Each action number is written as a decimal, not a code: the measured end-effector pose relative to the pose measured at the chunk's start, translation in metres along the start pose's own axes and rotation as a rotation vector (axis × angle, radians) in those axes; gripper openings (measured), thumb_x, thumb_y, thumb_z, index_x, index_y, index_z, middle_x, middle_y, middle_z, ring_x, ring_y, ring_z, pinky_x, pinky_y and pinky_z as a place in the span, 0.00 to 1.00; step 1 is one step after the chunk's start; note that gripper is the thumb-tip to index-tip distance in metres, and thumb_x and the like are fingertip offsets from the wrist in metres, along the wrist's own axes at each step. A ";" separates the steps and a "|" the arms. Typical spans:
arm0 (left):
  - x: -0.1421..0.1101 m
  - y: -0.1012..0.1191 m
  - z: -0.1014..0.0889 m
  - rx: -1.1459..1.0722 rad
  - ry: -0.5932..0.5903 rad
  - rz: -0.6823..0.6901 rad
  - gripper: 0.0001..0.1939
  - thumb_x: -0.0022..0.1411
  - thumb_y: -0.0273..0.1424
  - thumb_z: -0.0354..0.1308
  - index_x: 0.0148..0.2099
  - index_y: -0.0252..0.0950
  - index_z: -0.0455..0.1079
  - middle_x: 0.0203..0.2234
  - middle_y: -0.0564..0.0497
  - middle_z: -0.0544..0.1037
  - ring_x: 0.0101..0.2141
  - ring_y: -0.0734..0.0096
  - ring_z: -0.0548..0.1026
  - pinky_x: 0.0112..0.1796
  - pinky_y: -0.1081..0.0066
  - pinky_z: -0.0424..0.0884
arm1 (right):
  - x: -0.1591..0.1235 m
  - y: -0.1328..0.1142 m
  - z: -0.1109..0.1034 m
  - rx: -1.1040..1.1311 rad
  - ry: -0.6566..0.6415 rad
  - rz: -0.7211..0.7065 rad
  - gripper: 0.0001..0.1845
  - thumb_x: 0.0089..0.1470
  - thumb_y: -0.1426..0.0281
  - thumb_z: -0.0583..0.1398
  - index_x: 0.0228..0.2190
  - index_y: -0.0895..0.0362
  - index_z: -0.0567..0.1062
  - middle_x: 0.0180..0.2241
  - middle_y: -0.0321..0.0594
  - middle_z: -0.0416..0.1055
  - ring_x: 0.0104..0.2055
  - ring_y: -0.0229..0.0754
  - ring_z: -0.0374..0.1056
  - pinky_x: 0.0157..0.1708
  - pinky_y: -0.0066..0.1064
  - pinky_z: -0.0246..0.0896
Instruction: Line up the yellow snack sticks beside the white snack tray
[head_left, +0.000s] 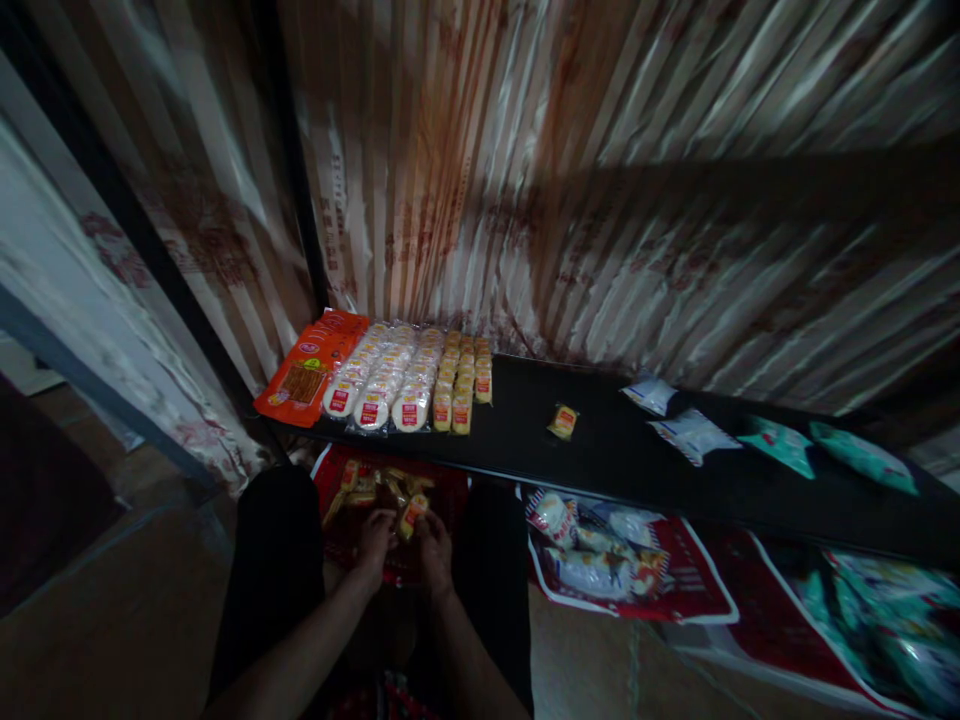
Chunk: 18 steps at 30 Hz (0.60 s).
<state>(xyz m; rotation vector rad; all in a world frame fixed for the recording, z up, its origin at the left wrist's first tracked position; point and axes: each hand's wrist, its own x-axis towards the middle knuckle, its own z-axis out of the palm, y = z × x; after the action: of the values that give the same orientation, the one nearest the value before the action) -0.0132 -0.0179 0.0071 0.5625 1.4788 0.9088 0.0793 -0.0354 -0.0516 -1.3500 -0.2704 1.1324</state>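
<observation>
Right grip (435,550) is closing on a yellow packet (413,516), which is lying just left of it, between the two hands and over the red bag (454,490). Its long axis is slanting away toward the shelf (517,405), far end leaning right. Left grip (377,535) is curling just beside the packet, fingers bent; whether it is holding anything, I cannot tell. Right is sitting nearer the lone packet (563,421) on the shelf.

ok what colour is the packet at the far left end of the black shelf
The packet is orange, best seen in the head view.
</observation>
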 end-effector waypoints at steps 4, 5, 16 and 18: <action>-0.003 -0.001 0.001 0.079 -0.047 0.092 0.10 0.45 0.36 0.56 0.30 0.36 0.68 0.22 0.55 0.71 0.23 0.76 0.68 0.24 0.76 0.63 | 0.000 0.001 -0.001 0.028 -0.060 -0.015 0.27 0.31 0.56 0.67 0.34 0.57 0.74 0.31 0.41 0.78 0.32 0.44 0.72 0.35 0.33 0.67; -0.004 -0.003 0.002 0.098 -0.055 0.108 0.11 0.44 0.37 0.57 0.31 0.36 0.68 0.22 0.55 0.71 0.23 0.75 0.68 0.24 0.76 0.63 | -0.001 0.000 -0.002 0.026 -0.081 -0.023 0.27 0.32 0.56 0.67 0.36 0.57 0.74 0.32 0.42 0.78 0.34 0.44 0.73 0.36 0.33 0.67; -0.003 -0.013 0.006 0.183 -0.078 0.094 0.13 0.47 0.38 0.60 0.34 0.37 0.68 0.28 0.51 0.76 0.33 0.67 0.74 0.34 0.72 0.67 | -0.005 -0.007 0.000 -0.051 -0.085 -0.022 0.33 0.34 0.54 0.66 0.43 0.56 0.76 0.37 0.42 0.78 0.40 0.47 0.72 0.39 0.34 0.67; -0.003 -0.013 0.007 0.176 -0.080 0.059 0.13 0.46 0.38 0.61 0.35 0.37 0.68 0.29 0.50 0.77 0.36 0.65 0.74 0.37 0.71 0.67 | -0.006 -0.009 0.001 -0.032 -0.073 0.014 0.34 0.33 0.54 0.66 0.44 0.56 0.76 0.37 0.42 0.78 0.40 0.47 0.73 0.39 0.34 0.67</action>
<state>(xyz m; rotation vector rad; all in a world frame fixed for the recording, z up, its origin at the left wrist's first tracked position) -0.0040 -0.0263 -0.0016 0.7668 1.4846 0.7969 0.0797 -0.0379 -0.0410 -1.3427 -0.3339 1.1946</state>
